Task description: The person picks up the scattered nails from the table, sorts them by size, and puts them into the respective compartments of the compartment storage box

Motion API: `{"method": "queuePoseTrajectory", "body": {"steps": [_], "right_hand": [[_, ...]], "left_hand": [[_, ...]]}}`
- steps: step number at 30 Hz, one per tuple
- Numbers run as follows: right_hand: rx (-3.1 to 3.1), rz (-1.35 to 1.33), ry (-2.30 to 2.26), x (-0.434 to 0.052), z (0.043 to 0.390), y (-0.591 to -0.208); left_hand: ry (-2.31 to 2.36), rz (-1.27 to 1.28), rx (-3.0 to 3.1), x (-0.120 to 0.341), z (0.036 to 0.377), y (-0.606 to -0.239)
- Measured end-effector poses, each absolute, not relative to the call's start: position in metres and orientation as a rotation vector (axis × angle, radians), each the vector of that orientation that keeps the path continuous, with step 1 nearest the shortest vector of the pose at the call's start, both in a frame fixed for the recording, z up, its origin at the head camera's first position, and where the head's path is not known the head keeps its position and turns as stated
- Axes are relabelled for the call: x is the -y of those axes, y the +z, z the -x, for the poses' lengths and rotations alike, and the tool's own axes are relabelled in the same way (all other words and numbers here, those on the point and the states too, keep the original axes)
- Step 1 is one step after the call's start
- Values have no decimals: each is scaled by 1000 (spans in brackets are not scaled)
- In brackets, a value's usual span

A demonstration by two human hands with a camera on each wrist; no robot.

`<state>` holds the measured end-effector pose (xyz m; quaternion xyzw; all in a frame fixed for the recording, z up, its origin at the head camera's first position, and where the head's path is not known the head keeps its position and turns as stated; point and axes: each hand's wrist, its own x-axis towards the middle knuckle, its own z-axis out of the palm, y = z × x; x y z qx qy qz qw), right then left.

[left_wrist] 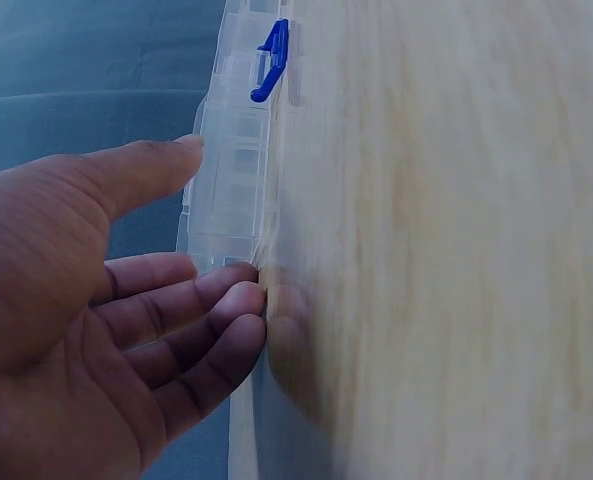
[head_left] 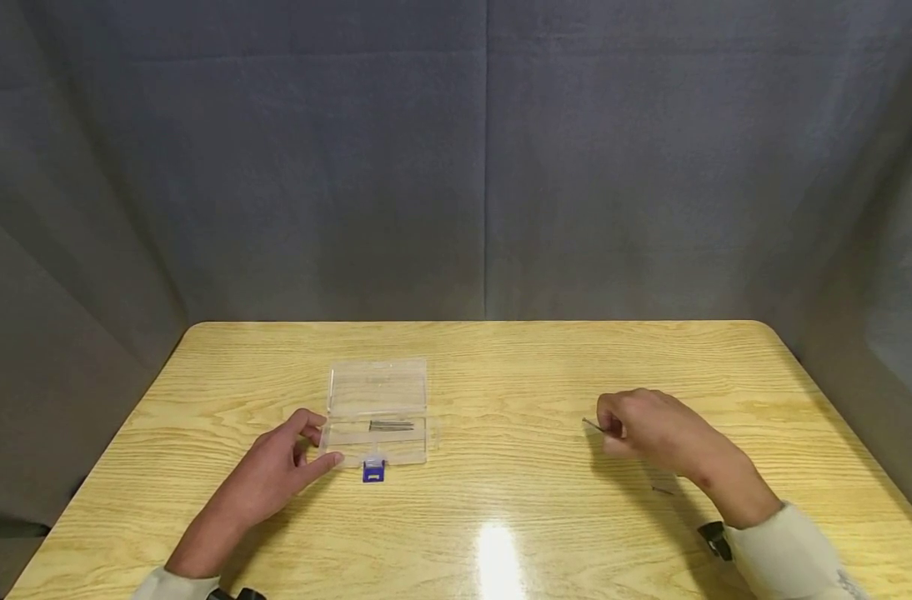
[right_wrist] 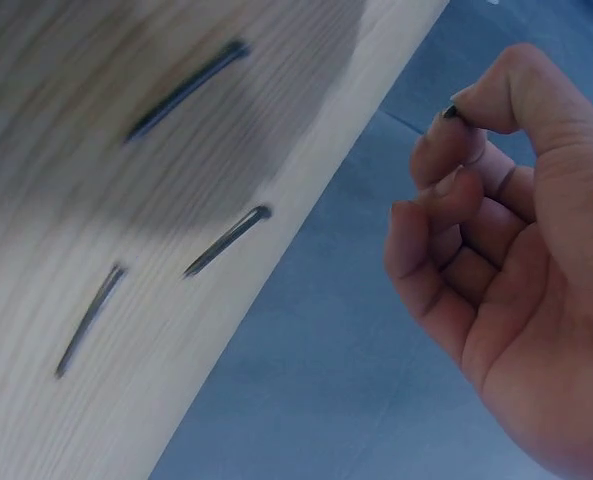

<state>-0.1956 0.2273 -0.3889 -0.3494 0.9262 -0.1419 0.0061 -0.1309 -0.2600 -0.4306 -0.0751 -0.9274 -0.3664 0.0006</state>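
Where the yellow wood-grain table (head_left: 501, 358) bears an open, clear plastic hinged box (head_left: 399, 454), our left hand (head_left: 279, 464) rests loose-fingered against its left end, while our right hand (head_left: 651, 429), well right of the box, pinches a slim dark metal nail (head_left: 593, 425). We judge that nail light, stiff and slippery (thin shanks roll), best gripped mid-shank.

1. My head view looked forward and down over the wood-grain table (head_left: 501, 383), from farthest back.
2. My left-wrist view closely faced the clear plastic box (left_wrist: 231, 190), shared with the head view.
3. My right-wrist view closely faced the right hand (right_wrist: 546, 280), likewise shared.
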Motion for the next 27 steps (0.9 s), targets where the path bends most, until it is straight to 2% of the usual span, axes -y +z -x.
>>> {"method": "queuePoseTrajectory", "body": {"steps": [27], "right_hand": [[-2770,1311,-574,-142,196,-387]], "left_hand": [[-1142,245,2928,260,131,-430]]}}
